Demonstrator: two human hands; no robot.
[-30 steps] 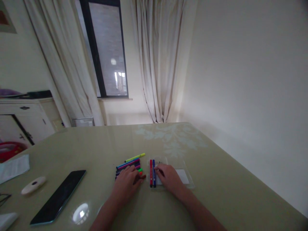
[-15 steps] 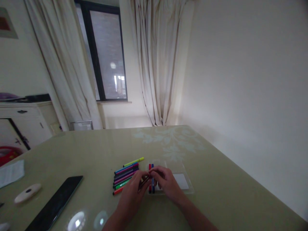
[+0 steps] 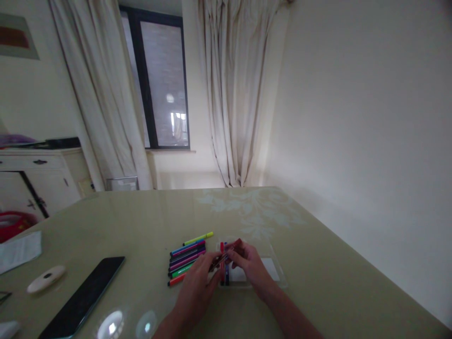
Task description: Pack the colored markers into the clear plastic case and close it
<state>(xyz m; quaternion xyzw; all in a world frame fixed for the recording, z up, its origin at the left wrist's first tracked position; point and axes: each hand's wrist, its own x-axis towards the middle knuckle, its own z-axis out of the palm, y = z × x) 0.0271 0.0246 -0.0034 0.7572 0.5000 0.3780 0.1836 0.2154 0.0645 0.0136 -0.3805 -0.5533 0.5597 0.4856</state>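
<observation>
My left hand (image 3: 198,281) is closed around a dark brownish felt-tip pen (image 3: 219,260), which slants up to the right. At the pen's upper end, the fingers of my right hand (image 3: 251,267) pinch it, covering its tip. Below both hands lies a clear plastic case (image 3: 281,278) with a white sheet (image 3: 270,269) inside. A red felt-tip pen (image 3: 222,278) and a blue felt-tip pen (image 3: 227,277) lie side by side at its left end. Left of the case several colored felt-tip pens (image 3: 183,260) form a row, with a yellow one (image 3: 198,238) at the far end.
A black tablet or phone (image 3: 83,296) lies at the left on the greenish table (image 3: 141,221). Beyond it are a white oval object (image 3: 45,279) and a paper (image 3: 21,252). A wall (image 3: 353,141) runs along the table's right side.
The pen in my hands has swung up slightly to the right, and my right fingers have risen with it. The view has shifted a little to the left.
</observation>
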